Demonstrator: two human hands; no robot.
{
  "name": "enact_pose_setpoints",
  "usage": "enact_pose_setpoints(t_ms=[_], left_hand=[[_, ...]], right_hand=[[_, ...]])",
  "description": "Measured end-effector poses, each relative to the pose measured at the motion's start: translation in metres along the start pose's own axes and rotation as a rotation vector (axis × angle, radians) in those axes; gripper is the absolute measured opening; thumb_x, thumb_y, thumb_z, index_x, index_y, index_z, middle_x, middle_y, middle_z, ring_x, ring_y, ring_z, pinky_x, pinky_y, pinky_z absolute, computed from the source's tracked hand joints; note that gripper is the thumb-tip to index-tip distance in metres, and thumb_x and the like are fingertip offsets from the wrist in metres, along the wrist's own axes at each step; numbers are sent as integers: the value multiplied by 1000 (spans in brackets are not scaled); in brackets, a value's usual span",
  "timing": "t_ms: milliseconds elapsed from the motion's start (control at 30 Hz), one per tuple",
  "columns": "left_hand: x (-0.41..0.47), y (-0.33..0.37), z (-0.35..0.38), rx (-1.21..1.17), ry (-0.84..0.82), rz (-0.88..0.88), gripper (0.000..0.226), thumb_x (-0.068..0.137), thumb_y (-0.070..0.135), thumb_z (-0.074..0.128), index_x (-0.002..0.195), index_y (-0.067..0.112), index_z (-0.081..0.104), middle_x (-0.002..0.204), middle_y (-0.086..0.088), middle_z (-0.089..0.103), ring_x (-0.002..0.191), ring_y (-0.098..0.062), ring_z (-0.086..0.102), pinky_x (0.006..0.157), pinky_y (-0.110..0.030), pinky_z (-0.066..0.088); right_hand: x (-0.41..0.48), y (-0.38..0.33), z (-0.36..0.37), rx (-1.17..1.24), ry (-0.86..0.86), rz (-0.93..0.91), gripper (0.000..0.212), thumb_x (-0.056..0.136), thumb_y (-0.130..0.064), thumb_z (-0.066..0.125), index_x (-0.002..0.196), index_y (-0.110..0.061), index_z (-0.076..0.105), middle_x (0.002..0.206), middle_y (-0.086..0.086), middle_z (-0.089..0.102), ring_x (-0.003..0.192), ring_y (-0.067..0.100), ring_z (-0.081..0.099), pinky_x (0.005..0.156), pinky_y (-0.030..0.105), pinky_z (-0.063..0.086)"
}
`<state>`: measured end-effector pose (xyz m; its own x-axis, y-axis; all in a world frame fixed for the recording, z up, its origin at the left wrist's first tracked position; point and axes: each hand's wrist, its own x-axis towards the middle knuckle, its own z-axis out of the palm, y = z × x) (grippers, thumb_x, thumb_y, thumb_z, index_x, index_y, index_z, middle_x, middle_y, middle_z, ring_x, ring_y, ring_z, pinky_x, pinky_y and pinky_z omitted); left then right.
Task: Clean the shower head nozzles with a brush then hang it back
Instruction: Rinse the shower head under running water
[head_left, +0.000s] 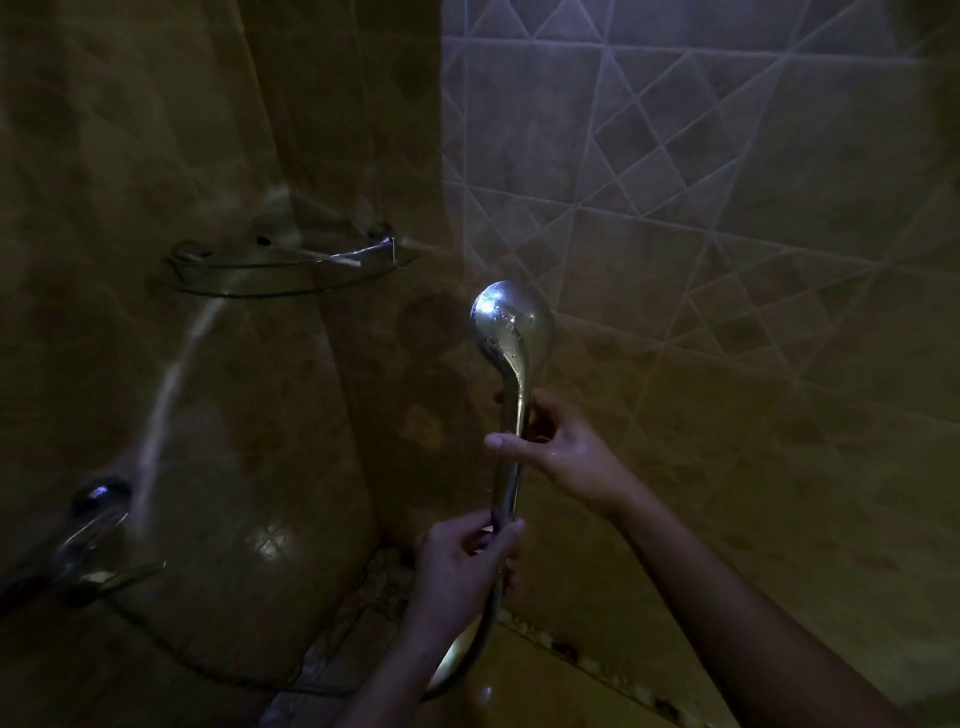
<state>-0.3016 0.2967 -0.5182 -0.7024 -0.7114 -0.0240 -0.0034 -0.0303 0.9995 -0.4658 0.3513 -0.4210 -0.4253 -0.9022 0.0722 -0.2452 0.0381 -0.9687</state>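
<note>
In a dim shower corner lined with tan tiled walls (727, 218), a person holds a chrome shower head (511, 325) upright with its rounded back to the camera, so the nozzle face is turned away toward the wall and cannot be seen. A glass corner shelf (280, 265) sits up and to the left, well apart from the shower head, a tap (96, 512) juts from the lower left wall, and a pale stream of water (171, 384) arcs between the 2. The metal hose (470, 660) loops down from the handle's base toward the wet floor (332, 670). The right hand (563, 447) has its grip clamped around the middle of the handle, thumb laid across the front; the left hand (462, 564) has its grip closed on the handle's lower end, where the hose joins. No brush and no wall holder appear in view. The chrome looks beaded with water, so the likeliest mishap is a slip from wet fingers, dropping the head onto tile; a tug on the hose could twist it out of the hands, and poor light could leave nozzles missed. No brand, label or writing can be read anywhere.
</note>
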Motion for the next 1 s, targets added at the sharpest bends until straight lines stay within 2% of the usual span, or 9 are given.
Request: enact_pose_setpoints(t_ms=[167, 300, 367, 467, 600, 667, 800, 900, 1000], left_hand=[[-1, -1, -3, -6, 22, -1, 11, 85, 32, 78, 91, 23, 81, 70, -7, 75, 57, -28, 71, 51, -33, 58], [-5, -3, 0, -11, 1, 2, 14, 85, 34, 79, 90, 21, 81, 70, -7, 73, 61, -26, 71, 56, -44, 63], [-7, -3, 0, -12, -11, -6, 24, 81, 41, 78, 89, 19, 80, 70, -8, 72, 60, -26, 71, 58, -51, 64], [-7, -5, -2, -7, -6, -14, 23, 82, 40, 79, 89, 18, 80, 69, -8, 72, 61, -26, 71, 61, -62, 61], [-8, -6, -4, 11, -3, -28, 8, 88, 28, 77, 92, 22, 81, 69, -7, 73, 64, -24, 71, 62, -65, 60], [-10, -5, -3, 19, 3, -26, 6, 88, 25, 77, 91, 22, 81, 69, -9, 72, 62, -24, 71, 61, -64, 59], [-12, -2, -2, 40, 11, -23, 5, 89, 22, 76, 89, 19, 80, 73, -17, 73, 63, -28, 72, 64, -62, 60], [-12, 1, -3, 21, 20, -28, 6, 90, 18, 75, 88, 17, 80, 69, -11, 72, 59, -29, 70, 61, -57, 61], [-12, 1, -6, 1, 10, -33, 7, 90, 19, 74, 87, 19, 80, 70, -10, 72, 60, -26, 69, 56, -42, 62]], right_hand=[[-3, 3, -4, 179, -109, 34, 30, 91, -10, 68, 120, -14, 64, 120, 7, 73, 115, 21, 68, 97, 33, 54], [-10, -7, 0, 20, -26, 71, 30, 80, -35, 81, 99, -51, 65, 100, -14, 75, 93, -1, 71, 75, 17, 58], [-11, -5, 1, -48, -4, 75, 36, 77, -47, 81, 108, -43, 63, 106, -3, 73, 95, 5, 70, 80, 25, 59], [-12, -4, -2, -16, -51, 78, 39, 85, -43, 74, 119, -25, 64, 114, 3, 72, 104, 13, 70, 94, 35, 57], [-13, 1, -5, 100, -141, 124, 31, 91, -21, 69, 121, -25, 61, 121, -2, 72, 116, 11, 67, 98, 27, 54], [-14, 2, -3, 68, -79, 154, 39, 80, -37, 79, 114, -34, 59, 113, -5, 73, 108, 7, 69, 89, 27, 57], [-15, 0, 2, -70, 5, 148, 63, 67, -58, 83, 119, -34, 56, 108, -8, 69, 97, 7, 69, 84, 31, 57], [-14, -3, -3, -52, -70, 130, 48, 79, -49, 77, 119, -30, 60, 106, -8, 73, 97, 4, 70, 83, 26, 55], [-15, -2, -9, 83, -126, 223, 56, 81, -35, 75, 132, -25, 54, 119, -4, 70, 106, 3, 69, 91, 28, 55]])
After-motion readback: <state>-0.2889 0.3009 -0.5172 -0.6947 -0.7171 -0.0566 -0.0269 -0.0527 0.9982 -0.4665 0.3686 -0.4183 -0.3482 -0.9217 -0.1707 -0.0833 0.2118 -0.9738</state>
